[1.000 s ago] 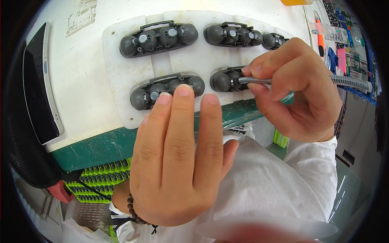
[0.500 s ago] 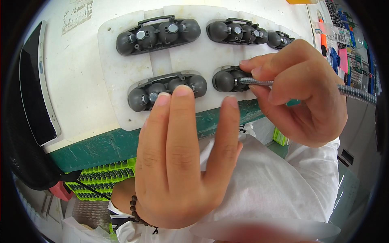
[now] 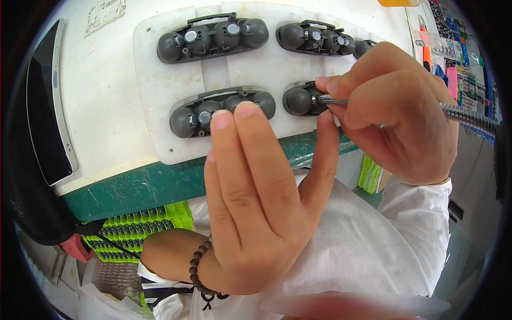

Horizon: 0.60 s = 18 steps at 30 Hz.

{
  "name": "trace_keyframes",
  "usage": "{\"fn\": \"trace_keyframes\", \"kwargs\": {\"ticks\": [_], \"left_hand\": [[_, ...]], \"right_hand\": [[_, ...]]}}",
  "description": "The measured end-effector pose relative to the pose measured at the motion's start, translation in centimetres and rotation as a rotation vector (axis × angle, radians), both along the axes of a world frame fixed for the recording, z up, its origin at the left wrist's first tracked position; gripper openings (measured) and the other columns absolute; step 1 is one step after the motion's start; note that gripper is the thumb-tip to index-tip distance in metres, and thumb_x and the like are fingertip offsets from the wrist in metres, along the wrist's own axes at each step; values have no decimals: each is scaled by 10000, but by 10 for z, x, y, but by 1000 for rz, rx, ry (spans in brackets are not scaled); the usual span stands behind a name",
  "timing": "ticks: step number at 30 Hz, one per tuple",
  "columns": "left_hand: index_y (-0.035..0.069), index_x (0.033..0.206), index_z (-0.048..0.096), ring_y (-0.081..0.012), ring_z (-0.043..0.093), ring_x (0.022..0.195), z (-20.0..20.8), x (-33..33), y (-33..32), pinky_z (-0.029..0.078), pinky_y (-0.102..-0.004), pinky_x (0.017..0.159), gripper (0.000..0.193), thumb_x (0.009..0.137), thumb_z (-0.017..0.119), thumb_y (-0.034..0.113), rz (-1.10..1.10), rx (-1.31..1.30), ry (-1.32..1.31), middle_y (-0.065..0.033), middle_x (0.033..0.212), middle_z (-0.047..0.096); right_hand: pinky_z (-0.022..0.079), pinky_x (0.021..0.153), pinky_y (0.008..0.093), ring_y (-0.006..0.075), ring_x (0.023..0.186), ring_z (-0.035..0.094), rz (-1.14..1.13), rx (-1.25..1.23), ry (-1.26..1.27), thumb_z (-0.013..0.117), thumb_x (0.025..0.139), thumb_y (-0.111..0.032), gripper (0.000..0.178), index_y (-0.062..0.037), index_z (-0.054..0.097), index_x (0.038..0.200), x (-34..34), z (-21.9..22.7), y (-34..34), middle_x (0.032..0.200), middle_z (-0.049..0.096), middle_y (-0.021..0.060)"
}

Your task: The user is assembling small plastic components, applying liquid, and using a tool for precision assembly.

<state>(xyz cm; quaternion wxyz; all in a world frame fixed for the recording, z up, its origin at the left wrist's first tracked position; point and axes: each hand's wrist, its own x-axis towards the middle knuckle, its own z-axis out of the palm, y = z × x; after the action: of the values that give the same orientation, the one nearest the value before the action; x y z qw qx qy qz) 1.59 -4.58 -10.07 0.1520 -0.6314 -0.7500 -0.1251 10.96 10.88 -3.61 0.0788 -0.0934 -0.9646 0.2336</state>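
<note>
My right hand (image 3: 400, 114) pinches a flexible ribbed metal tube (image 3: 469, 116) whose narrow end (image 3: 333, 100) meets a dark grey lobed plastic part (image 3: 298, 101); the hand hides that part's right side. Two stretched fingertips of my left hand (image 3: 261, 186) rest on the near edge of another such part (image 3: 184, 122), at lower left. Its thumb reaches up close to my right fingers. Both parts lie on a white plastic board (image 3: 152, 69). Silver round discs show in the lobes.
Behind lie more lobed parts, one at far left (image 3: 213, 40), one to its right (image 3: 314, 40), another partly hidden (image 3: 364, 48). A phone (image 3: 45, 106) lies at the left. Green trim (image 3: 133, 181) edges the table; below it is a bright green tray (image 3: 184, 216) of small dark pieces.
My left hand has shifted right, and its thumb has come up near my right fingers. My right hand still grips the tube at the same part. The whole view has moved slightly.
</note>
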Motion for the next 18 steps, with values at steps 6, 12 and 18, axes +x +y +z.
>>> {"fn": "trace_keyframes", "kwargs": {"ticks": [6,12,18], "left_hand": [[301,1292,587,-376,650,993,-1,3,4,579,-372,777,490,828,633,452,43,-1,88,-275,1176,585],[266,1338,555,-373,645,997,1,-1,1,571,-374,782,469,919,509,472,-10,-69,144,-272,1196,574],[281,1350,546,-365,632,1021,-9,6,5,553,-368,795,501,890,543,480,83,-6,120,-272,1215,563]], "right_hand": [[565,605,299,217,708,671,-144,-31,-64,768,689,114,309,-47,537,815,-9,1,-5,813,649,136],[563,600,297,210,662,640,32,15,32,770,681,111,304,-38,535,803,-11,1,1,776,632,131],[589,634,318,209,651,600,115,-14,62,737,672,151,299,-21,529,801,-12,-9,8,736,566,80]]}}
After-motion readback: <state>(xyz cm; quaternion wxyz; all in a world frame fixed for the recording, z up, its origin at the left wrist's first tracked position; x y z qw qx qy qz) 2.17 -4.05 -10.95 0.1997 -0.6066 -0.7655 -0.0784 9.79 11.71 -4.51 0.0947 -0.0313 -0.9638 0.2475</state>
